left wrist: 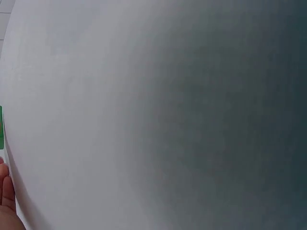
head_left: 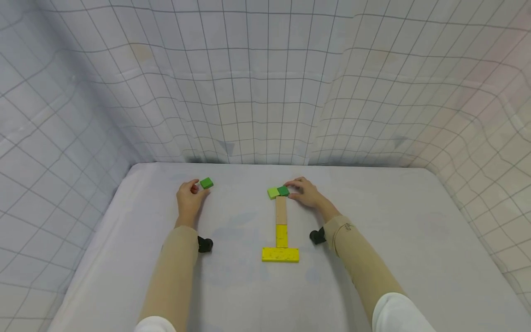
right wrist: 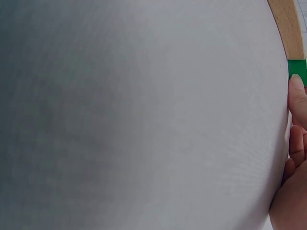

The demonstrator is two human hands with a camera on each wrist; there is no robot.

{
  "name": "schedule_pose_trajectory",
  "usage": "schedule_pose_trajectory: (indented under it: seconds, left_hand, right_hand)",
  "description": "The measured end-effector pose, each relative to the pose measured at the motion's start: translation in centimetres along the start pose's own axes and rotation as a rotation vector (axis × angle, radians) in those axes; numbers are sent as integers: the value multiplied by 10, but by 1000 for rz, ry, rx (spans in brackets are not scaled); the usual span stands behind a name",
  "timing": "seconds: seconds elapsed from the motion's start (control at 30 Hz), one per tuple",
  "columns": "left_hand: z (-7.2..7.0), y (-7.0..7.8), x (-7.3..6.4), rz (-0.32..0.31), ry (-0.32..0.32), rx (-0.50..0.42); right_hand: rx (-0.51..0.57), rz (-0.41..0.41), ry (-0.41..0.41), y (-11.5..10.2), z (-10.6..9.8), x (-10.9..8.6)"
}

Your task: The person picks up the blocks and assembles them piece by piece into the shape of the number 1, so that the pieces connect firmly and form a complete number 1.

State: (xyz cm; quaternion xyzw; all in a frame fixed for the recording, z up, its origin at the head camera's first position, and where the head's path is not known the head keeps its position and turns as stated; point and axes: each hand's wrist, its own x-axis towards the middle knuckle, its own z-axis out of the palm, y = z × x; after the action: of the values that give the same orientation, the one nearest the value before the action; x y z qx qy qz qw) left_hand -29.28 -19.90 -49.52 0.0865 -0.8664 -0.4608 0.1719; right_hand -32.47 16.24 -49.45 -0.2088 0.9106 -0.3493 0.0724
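Note:
My left hand (head_left: 190,199) is at the back left, thumb and index finger parted beside a green square block (head_left: 206,183). In the left wrist view a small gap shows between the thumb (left wrist: 8,191) and the green block (left wrist: 1,127); most of both lies out of frame. My right hand (head_left: 306,192) pinches a dark green square block (head_left: 283,191) by its right side. The right thumb (right wrist: 297,91) lies against that dark green block (right wrist: 297,68). A light green square block (head_left: 273,192) adjoins it on the left.
Below the green pair runs a plain wooden block (head_left: 281,210), then a short yellow block (head_left: 281,236) in line. A longer yellow block (head_left: 280,255) lies crosswise at the near end. White cloth (head_left: 232,286) covers the table; a checked curtain (head_left: 249,92) hangs behind.

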Motion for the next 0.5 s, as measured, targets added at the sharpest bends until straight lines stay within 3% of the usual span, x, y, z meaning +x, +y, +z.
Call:
schedule_pose_trajectory:
  seconds: [0.23,0.5]
  left_hand:
    - [-1,-1,2,-16,-41,45]
    - [2,-1,5,-34,-42,82]
  right_hand:
    - [-8,3,-4,-1,0,0]
    - [-10,8,-4,0,-1,0]
